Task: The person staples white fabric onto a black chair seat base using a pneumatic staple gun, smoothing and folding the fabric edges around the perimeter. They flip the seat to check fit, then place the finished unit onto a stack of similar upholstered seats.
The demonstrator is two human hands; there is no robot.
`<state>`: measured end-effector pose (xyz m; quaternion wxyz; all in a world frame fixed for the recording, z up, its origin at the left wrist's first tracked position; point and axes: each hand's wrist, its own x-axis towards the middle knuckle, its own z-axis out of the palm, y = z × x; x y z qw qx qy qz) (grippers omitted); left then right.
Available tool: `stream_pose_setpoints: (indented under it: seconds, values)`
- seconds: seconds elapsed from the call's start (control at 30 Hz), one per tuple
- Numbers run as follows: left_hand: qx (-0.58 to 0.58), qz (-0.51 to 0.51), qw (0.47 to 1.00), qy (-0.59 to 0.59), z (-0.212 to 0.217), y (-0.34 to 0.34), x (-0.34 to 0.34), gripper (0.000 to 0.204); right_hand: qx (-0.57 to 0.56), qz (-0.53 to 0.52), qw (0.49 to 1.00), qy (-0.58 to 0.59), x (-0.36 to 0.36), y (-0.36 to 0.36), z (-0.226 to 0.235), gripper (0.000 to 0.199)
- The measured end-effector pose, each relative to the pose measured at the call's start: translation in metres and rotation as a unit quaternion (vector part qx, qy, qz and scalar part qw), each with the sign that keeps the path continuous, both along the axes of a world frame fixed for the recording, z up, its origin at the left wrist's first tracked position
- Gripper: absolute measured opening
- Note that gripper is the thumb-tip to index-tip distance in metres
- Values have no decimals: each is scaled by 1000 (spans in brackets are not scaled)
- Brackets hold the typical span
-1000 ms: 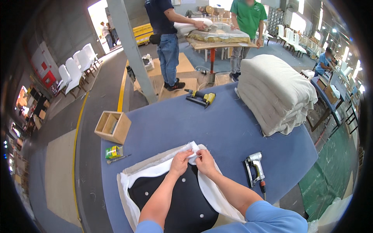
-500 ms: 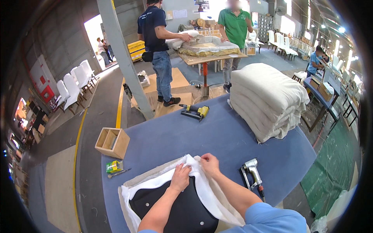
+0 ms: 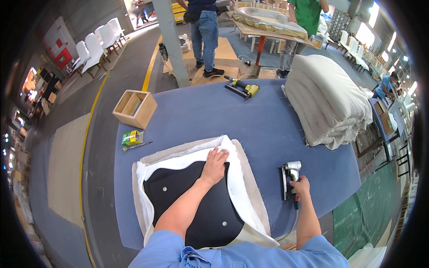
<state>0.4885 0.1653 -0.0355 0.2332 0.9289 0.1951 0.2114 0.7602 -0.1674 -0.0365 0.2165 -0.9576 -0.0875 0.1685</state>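
Observation:
A black panel (image 3: 187, 196) with round pale spots lies in front of me, bordered by white padding (image 3: 152, 168) and beige fabric (image 3: 250, 178) that reaches out past it. My left hand (image 3: 214, 166) rests on the padding near its far right corner, fingers stretched out and pressing down. To the right of the panel, my right hand (image 3: 301, 186) is closed round the handle of a silver pneumatic staple gun (image 3: 292, 169). Its hose runs back toward me from the red fitting, and its nose still lies along the blue tabletop.
On the blue table (image 3: 192, 116) are a yellow-black staple gun (image 3: 243, 88), a wooden divided box (image 3: 135, 108), a green-yellow carton (image 3: 132, 137) and a thin tool (image 3: 137, 146). Folded beige fabric (image 3: 326, 98) is piled at the right. Two people stand by another table beyond.
My right hand has left the fabric corner and moved right onto the silver staple gun. My left hand has flattened on the padding. The view has tipped down.

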Motion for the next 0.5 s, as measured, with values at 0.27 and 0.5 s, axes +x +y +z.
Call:
stream_pose_setpoints:
  seconds: [0.27, 0.5]
  values:
    - [7, 26, 999, -24, -3, -17, -6, 43, 159, 139, 972, 103, 9, 68, 33, 56]
    - [18, 33, 996, -80, -3, -18, -3, 40, 143, 364, 898, 202, -52, 194, 98, 58]
